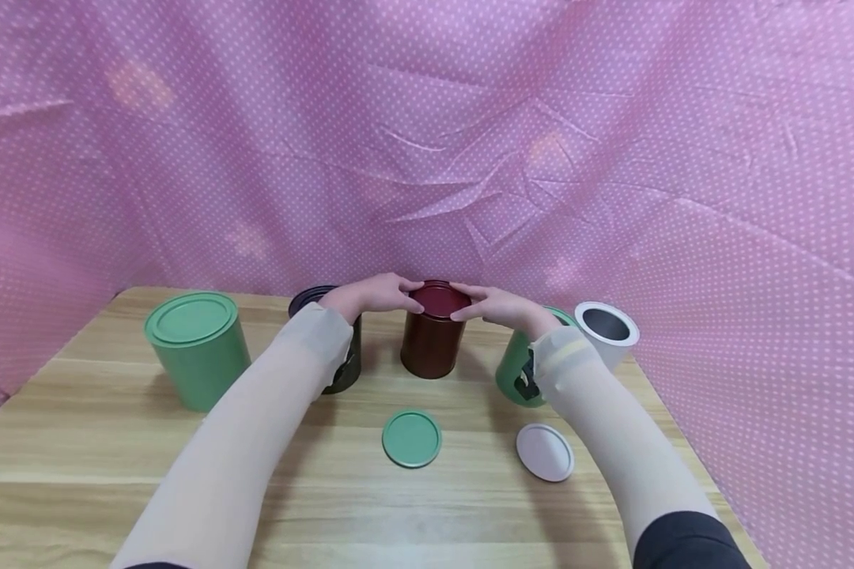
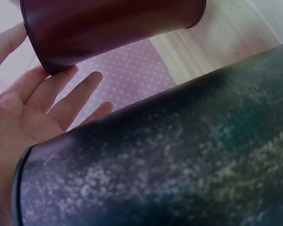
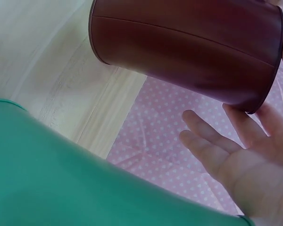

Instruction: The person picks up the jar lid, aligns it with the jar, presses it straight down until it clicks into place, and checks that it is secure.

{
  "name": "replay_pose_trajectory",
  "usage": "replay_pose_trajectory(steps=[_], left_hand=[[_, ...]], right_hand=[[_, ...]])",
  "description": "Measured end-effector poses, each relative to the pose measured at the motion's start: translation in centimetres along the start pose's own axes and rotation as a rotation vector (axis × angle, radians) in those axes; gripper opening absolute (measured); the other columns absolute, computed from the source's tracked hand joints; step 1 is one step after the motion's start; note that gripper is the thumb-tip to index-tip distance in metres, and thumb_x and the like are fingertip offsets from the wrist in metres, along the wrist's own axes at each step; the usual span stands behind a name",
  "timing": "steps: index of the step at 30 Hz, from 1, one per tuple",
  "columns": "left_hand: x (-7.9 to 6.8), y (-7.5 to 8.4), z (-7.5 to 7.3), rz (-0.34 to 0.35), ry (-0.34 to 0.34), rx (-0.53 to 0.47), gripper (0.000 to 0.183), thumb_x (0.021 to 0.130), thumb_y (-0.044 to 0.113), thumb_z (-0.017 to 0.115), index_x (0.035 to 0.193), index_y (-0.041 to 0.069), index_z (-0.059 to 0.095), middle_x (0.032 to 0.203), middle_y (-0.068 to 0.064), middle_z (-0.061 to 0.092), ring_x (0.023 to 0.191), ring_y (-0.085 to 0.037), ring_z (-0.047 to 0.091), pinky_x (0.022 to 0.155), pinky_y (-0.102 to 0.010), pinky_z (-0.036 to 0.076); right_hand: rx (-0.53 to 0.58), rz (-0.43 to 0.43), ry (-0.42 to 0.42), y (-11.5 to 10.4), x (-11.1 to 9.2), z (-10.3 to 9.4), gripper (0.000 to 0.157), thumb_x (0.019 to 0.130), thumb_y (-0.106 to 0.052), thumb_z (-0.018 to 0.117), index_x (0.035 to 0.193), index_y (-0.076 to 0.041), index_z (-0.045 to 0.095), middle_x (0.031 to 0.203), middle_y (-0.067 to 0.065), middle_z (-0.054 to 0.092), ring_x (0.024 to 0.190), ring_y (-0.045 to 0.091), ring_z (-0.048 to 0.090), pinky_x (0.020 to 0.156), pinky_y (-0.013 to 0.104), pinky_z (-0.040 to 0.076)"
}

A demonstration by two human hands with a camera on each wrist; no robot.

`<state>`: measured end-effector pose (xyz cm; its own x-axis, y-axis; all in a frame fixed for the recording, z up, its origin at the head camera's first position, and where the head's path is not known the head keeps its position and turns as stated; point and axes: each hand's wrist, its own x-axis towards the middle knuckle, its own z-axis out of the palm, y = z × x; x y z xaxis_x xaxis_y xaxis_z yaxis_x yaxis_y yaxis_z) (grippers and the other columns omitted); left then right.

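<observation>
A dark red can (image 1: 430, 344) with a red lid (image 1: 440, 301) on top stands upright at the middle back of the table. My left hand (image 1: 380, 292) grips its top rim from the left, thumb at the near side and fingers at the far side. From the right, my right hand (image 1: 501, 307) holds the same rim in mirrored fashion. In both wrist views some fingertips touch the can's side at the rim, while the outer fingers spread away from it. A black can (image 2: 155, 155) lies close under my left hand, a green can (image 3: 75, 174) under my right.
A lidded green can (image 1: 199, 363) stands at the left. Behind my right wrist is an open white can (image 1: 633, 330). A green lid (image 1: 412, 439) and a white lid (image 1: 545, 453) lie on the wooden table (image 1: 370, 514). Pink dotted cloth (image 1: 427, 142) hangs behind and at the sides.
</observation>
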<state>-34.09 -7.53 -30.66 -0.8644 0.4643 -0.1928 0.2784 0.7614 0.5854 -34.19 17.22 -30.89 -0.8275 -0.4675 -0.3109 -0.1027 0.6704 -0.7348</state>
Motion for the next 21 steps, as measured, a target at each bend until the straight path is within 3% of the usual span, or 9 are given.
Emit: replay_pose_trajectory(steps=[8,21], left_hand=[[0.51,-0.19,-0.15,0.015,0.007,0.027,0.064,0.092,0.038,0.059,0.149,0.016,0.038,0.152,-0.014,0.04,0.141,-0.031,0.036,0.116,-0.05,0.029],[0.17,-0.02,-0.03,0.016,-0.013,0.041,0.066,0.095,0.039,0.056,0.152,0.015,0.033,0.153,-0.014,0.038,0.142,-0.031,0.034,0.116,-0.051,0.028]], right_hand=[[0.011,-0.009,0.006,-0.1,0.47,0.04,0.074,0.09,-0.034,0.064,0.154,-0.027,0.027,0.16,0.007,0.023,0.146,0.028,0.022,0.117,0.052,0.024],[0.025,-0.025,0.021,0.0,0.3,0.1,0.075,0.089,-0.032,0.066,0.153,-0.025,0.028,0.158,0.008,0.028,0.145,0.029,0.025,0.117,0.051,0.024]])
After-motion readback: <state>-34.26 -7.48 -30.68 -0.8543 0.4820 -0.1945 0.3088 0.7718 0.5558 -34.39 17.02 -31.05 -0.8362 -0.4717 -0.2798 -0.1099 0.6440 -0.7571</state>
